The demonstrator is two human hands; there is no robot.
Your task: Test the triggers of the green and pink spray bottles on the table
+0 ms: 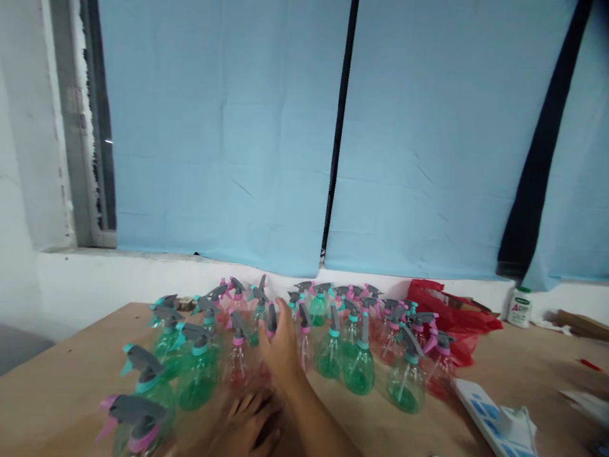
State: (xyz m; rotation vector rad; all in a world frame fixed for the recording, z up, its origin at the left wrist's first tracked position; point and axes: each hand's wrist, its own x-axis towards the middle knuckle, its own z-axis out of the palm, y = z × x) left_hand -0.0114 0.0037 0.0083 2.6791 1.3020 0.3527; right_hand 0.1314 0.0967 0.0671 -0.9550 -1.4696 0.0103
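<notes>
My right hand (281, 352) is around the head of a spray bottle (271, 319) with a grey trigger top and a pink collar. Its thumb lies on the near left side and the fingers rise on the right; part of the bottle is hidden by the hand. Lower down, my left hand (251, 420) is low over the table, blurred, its fingers apart and nothing seen in them. Just left stands another pink-collared spray bottle (238, 362). Green spray bottles (359, 368) with turquoise collars stand to the right, and a green one (196, 377) to the left.
Several more pink and green spray bottles crowd the wooden table (76, 374) toward the wall. At the right are a red plastic bag (464, 324), a white bottle with a green cap (519, 308) and a power strip (485, 412) with a plugged-in adapter. Blue curtains (223, 127) hang behind.
</notes>
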